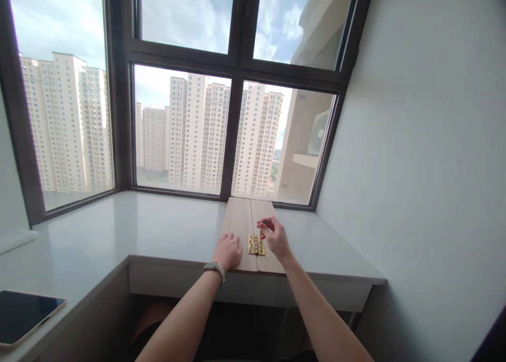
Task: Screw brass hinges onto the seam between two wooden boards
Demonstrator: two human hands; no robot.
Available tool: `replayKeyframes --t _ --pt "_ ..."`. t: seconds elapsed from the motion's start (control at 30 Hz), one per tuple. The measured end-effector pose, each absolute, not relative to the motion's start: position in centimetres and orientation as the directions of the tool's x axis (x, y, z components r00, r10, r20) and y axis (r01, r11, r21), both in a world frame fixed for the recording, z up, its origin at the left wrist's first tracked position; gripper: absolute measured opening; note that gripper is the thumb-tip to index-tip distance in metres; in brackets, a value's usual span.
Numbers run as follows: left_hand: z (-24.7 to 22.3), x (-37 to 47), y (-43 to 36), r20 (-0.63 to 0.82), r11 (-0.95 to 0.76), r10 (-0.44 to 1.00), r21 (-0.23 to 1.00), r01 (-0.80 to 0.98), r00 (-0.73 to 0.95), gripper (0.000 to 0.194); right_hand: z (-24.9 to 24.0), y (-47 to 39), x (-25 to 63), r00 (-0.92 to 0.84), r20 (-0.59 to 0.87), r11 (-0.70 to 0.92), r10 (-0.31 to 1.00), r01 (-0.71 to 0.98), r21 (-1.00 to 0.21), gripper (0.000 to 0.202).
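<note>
Two light wooden boards (pixel 238 214) lie side by side on the white sill, a narrow seam between them. A gold-coloured hinge (pixel 252 245) with dark markings rests across the seam near their front end. My left hand (pixel 228 251), with a watch on its wrist, lies on the left board, fingers loosely spread, left of the hinge. Above the right part of the hinge, my right hand (pixel 273 237) pinches a small tool with a bluish-green top; its lower part points down toward the hinge and is partly hidden by my fingers.
A white sill (pixel 177 225) runs beneath dark-framed windows and turns toward me at the left. A tablet or phone (pixel 27 314) lies at the lower left. A pale wall (pixel 415 140) bounds the right side.
</note>
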State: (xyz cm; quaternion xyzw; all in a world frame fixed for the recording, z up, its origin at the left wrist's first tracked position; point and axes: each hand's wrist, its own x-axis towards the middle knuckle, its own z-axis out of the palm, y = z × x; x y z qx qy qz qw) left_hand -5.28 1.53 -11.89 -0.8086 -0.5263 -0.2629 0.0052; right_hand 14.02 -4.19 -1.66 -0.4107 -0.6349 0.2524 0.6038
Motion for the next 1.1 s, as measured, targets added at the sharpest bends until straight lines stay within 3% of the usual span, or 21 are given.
replayKeyframes --t 0.3,0.8,1.1 --pt "-11.67 -5.22 1.38 0.425 -0.446 0.851 0.268 0.854 0.310 0.038 -1.34 -4.88 14.08 0.006 0.528 0.517 0.849 0.194 -0.834 0.049" --pt "-10.89 -5.30 0.74 0.376 -0.422 0.875 0.278 0.863 0.306 0.042 -1.35 -4.47 14.00 0.085 0.558 0.526 0.826 0.243 -0.815 0.051" --pt "-11.45 -5.26 1.16 0.406 -0.440 0.861 0.291 0.849 0.307 0.039 -1.30 -4.82 13.89 -0.019 0.516 0.510 0.856 0.189 -0.839 0.056"
